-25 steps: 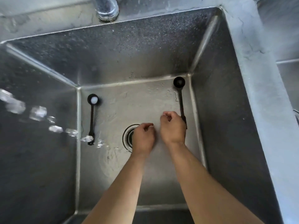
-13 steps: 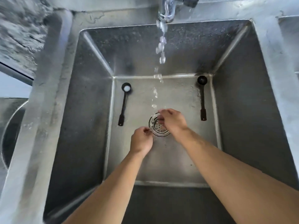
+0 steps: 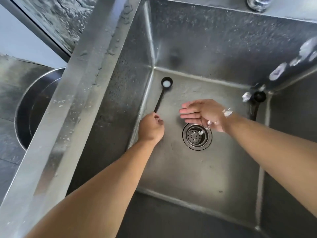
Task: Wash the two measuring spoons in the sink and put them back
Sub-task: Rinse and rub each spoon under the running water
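My left hand is down in the steel sink, its grip curled narrow around the near end of the handle of a black measuring spoon. That spoon lies on the sink floor and runs away from my knuckles toward the far left corner, where its round bowl faces up with a pale patch of white inside it. Whether the handle end is lifted off the steel or only pinched where it lies, I cannot tell.

My right hand hangs just to the right of the left one, apart from it, grip wide: fingers straight and close together, pointing left, holding nothing. Blobs of running water slant down from the upper right and break over my right wrist, and more splashes into the round strainer drain, which sits just below my right palm and to the right of my left fist.

The second black measuring spoon lies beyond my right wrist in the far right corner, bowl toward the back wall, its handle partly hidden behind my forearm. The faucet base shows at the top edge. Left of my left arm, past the wet sink rim, a round metal basin is set in the counter.
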Action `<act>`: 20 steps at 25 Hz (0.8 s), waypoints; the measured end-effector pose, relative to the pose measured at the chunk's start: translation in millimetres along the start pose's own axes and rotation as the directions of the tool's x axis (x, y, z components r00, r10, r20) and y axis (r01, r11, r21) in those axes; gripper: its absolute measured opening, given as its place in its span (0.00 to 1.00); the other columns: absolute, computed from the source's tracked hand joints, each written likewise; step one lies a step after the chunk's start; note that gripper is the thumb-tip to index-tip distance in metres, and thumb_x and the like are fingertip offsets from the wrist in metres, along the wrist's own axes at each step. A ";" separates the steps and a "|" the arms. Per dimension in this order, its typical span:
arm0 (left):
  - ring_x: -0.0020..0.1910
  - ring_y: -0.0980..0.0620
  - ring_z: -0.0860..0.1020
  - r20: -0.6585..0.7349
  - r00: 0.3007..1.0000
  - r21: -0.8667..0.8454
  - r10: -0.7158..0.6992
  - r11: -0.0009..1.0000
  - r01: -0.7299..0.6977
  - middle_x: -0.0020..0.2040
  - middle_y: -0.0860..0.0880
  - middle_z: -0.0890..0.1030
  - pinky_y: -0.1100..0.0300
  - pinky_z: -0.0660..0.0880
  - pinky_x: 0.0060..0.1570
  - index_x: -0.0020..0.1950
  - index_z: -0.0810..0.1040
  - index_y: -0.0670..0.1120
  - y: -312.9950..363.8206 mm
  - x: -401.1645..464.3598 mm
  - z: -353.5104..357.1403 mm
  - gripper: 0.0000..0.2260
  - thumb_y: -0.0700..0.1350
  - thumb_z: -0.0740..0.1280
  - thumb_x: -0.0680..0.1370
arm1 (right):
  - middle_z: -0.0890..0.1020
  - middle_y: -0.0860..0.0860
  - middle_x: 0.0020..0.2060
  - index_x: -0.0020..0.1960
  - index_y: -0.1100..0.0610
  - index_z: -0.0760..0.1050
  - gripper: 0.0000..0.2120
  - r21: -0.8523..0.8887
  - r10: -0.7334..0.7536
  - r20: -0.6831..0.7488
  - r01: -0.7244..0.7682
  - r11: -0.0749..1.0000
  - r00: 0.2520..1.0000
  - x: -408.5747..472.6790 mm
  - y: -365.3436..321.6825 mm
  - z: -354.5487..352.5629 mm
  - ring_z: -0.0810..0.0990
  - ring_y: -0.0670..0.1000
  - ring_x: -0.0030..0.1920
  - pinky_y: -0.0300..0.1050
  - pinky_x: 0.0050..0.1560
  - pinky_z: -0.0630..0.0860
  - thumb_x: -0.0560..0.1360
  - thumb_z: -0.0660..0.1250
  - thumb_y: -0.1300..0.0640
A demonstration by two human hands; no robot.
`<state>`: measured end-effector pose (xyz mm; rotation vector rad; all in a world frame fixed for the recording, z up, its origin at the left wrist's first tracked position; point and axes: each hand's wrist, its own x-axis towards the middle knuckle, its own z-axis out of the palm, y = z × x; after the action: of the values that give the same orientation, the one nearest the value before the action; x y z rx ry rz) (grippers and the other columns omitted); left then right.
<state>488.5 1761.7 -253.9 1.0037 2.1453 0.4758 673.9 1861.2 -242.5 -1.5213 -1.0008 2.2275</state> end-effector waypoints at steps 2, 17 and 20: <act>0.55 0.44 0.80 -0.052 0.998 0.043 0.025 0.999 -0.023 0.56 0.43 0.83 0.56 0.75 0.56 0.59 0.81 0.41 1.0 15.5 0.7 0.11 0.40 0.64 0.79 | 0.86 0.62 0.52 0.60 0.66 0.78 0.09 0.059 0.054 0.006 -0.054 0.997 0.999 18.5 -2.2 3.3 0.86 0.59 0.54 0.52 0.53 0.84 0.80 0.64 0.67; 0.45 0.40 0.81 -0.165 0.984 0.089 0.071 0.994 -0.057 0.45 0.42 0.85 0.49 0.77 0.45 0.42 0.82 0.42 13.3 80.9 19.2 0.07 0.39 0.65 0.78 | 0.87 0.63 0.47 0.54 0.67 0.80 0.06 -0.001 0.166 -0.076 -0.166 0.986 0.983 112.7 -14.7 45.2 0.88 0.59 0.46 0.53 0.45 0.85 0.78 0.69 0.66; 0.46 0.42 0.82 -0.160 0.986 0.058 0.046 0.998 -0.037 0.45 0.43 0.85 0.51 0.78 0.45 0.43 0.83 0.44 12.9 83.6 23.0 0.06 0.39 0.66 0.77 | 0.87 0.62 0.46 0.54 0.66 0.80 0.06 0.014 0.171 -0.068 -0.171 0.985 0.983 117.2 -14.7 45.8 0.88 0.59 0.46 0.52 0.45 0.85 0.78 0.70 0.66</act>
<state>474.7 1835.4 -299.3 1.0740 2.2959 0.5371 581.8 1920.0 -306.5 -1.7273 -0.8691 2.2707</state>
